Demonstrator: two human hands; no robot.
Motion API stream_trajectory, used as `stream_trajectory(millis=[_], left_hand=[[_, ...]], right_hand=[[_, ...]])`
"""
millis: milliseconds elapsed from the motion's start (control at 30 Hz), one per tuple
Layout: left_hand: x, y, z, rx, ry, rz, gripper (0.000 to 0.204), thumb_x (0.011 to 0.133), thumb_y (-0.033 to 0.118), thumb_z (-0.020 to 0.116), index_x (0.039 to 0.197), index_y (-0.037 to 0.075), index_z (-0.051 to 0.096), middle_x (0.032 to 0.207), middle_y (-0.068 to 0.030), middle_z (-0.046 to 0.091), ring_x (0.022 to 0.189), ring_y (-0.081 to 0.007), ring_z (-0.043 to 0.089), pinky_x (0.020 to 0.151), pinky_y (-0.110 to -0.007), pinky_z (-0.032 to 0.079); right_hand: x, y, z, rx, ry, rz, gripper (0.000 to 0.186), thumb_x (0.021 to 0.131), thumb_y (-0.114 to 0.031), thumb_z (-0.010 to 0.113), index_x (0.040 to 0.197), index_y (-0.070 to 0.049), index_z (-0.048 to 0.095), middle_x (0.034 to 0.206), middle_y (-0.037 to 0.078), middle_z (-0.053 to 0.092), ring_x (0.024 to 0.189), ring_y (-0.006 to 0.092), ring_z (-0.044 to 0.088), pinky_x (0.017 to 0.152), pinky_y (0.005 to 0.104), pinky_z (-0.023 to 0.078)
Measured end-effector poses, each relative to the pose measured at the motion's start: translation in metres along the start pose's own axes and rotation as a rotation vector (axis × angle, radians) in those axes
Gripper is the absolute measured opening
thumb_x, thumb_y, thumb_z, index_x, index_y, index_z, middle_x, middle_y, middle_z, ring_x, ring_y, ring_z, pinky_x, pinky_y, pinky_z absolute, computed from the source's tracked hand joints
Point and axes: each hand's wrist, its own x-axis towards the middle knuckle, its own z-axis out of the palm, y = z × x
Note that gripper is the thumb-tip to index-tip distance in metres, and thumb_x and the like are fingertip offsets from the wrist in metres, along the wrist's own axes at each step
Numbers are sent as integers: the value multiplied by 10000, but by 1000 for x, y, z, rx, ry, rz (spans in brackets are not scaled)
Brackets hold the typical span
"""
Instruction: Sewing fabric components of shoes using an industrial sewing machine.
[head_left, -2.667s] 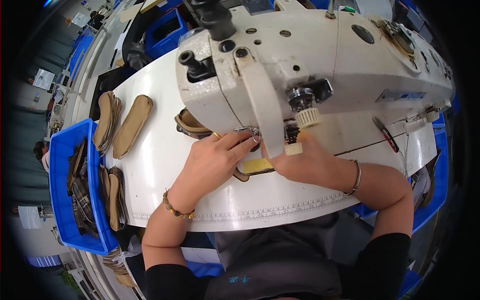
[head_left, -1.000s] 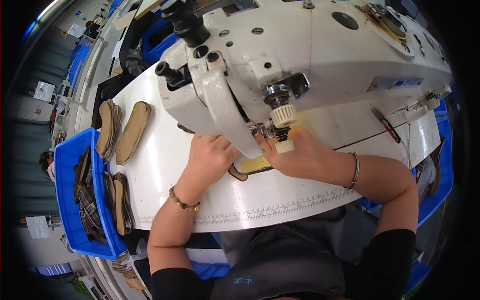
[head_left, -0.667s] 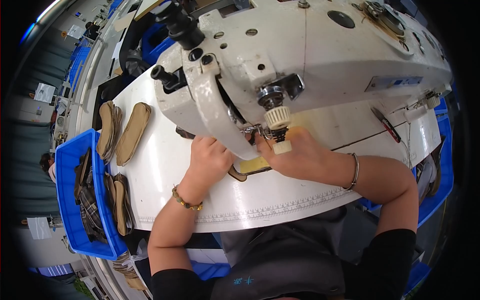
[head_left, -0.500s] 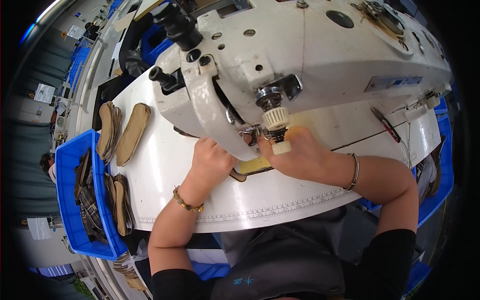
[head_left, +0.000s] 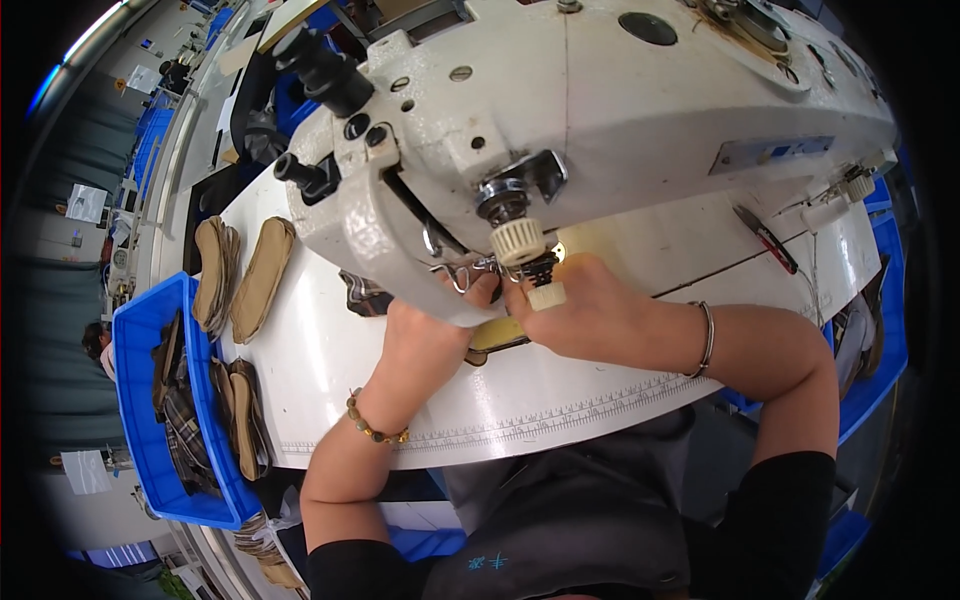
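At the white sewing machine [head_left: 600,110], both of my hands are close to the presser foot [head_left: 478,268]. My left hand [head_left: 428,342], with a beaded bracelet, has curled fingers pinching a plaid fabric piece [head_left: 366,294], which sticks out to the left behind the machine's curved guard. A tan edge [head_left: 478,357] shows below that hand; whether it belongs to the plaid piece I cannot tell. My right hand [head_left: 585,305], wearing a metal bangle, bends its fingers inward beside the foot. The machine's tension knob partly covers them, and the work beneath them is hidden.
Tan sole-shaped pieces [head_left: 263,280] lie on the white table [head_left: 330,410] at left. A blue bin [head_left: 128,385] with plaid pieces stands beside the table. A red-and-black cutter [head_left: 768,240] lies at right, near another blue bin [head_left: 880,375]. A ruler scale lines the front edge.
The machine head sits a little further left in the picture. More of the plaid fabric piece shows at left. My left fingers reach closer to the presser foot; the right hand has shifted slightly left.
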Motion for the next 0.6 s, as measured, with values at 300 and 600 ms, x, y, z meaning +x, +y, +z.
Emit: stream_trajectory(millis=[300,600], left_hand=[[-4,2,4,34,36,16,278,660,3,686,937,20,694,912,-74,696,851,-247,662,723,-338,548],[0,-5,-14,-101,-148,-113,254,720,40,723,973,55,704,840,-63,667,807,-247,661,647,-343,533]], right_hand=[[3,-2,-9,-88,14,-46,72,689,-101,670,627,-67,661,587,100,611,504,216,618,439,334,461],[1,-1,-10,-113,13,-46,92,705,-77,668,627,-28,664,559,102,586,478,204,603,414,322,443]])
